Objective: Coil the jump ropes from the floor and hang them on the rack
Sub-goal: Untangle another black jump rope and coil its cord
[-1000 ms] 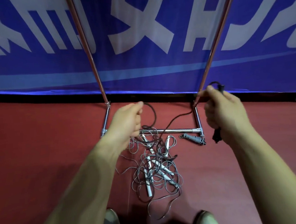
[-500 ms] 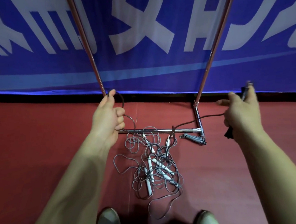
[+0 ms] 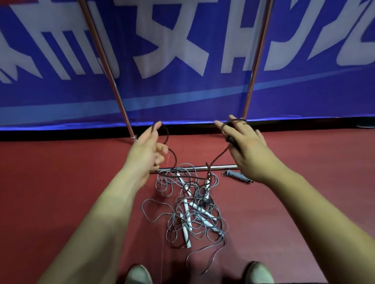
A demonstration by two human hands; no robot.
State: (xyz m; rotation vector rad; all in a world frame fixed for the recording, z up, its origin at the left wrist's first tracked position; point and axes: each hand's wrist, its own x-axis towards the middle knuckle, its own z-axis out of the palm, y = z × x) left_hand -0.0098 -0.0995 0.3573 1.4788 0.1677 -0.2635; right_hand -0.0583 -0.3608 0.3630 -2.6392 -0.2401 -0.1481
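A dark jump rope runs between both my hands and sags down to the pile on the floor. My left hand pinches one strand of it between thumb and fingers, raised near the rack's left pole. My right hand has the rope looped over its spread fingers and its dark handles against the palm. Below lies a tangle of grey jump ropes with white handles. The metal rack stands in front, with its base bar low and two slanted poles rising out of view.
A small coiled striped rope lies by the rack's right foot. A blue banner with white letters hangs behind the rack. The floor is red. My two shoes show at the bottom edge.
My right hand has moved left, toward the left hand, and spread its fingers with the rope looped over them. The left hand has shifted slightly right and higher, still holding the strand.
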